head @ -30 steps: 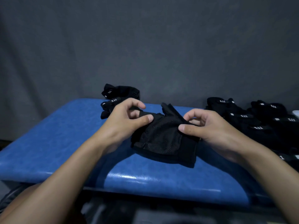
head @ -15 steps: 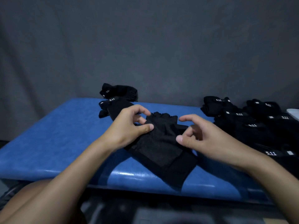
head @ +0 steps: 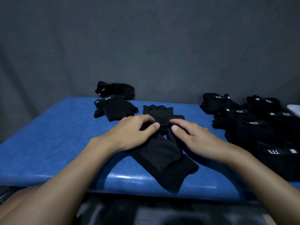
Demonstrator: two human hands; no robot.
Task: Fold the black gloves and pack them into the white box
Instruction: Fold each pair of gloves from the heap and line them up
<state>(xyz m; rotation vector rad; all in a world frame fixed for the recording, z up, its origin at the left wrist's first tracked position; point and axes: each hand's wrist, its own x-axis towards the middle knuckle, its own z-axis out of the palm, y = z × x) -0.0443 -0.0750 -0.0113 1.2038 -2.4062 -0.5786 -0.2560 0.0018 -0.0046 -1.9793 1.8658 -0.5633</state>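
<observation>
Here we are at the middle of the table point(head: 48, 135), and both hands are down on the work. A glove point(head: 162, 159) lies palm up, its cuff hanging just over the near edge, and a second glove point(head: 159, 112) lies beyond it, finger stubs pointing far, the two overlapping end to end. Right at that overlap the thumbs almost meet. Our left hand point(head: 133, 132) has its fingers bent over the fabric with the thumb tip laid on it; pinch or plain press, we cannot tell. Our right hand point(head: 193, 137) lies flatter, fingers close to straight, resting on the cloth and gripping nothing that we can see.

Progress, as we judge it: early. This pair is laid out, not yet folded. Two loose gloves point(head: 116, 108) sit at the far left, and a big pile point(head: 253, 127) crowds the right side, none of it packed. Only a pale corner at the far right edge hints at the box point(head: 294, 108), and what is inside we cannot see. So the fold comes next, then the carry over to the right, then plenty more gloves after that
</observation>
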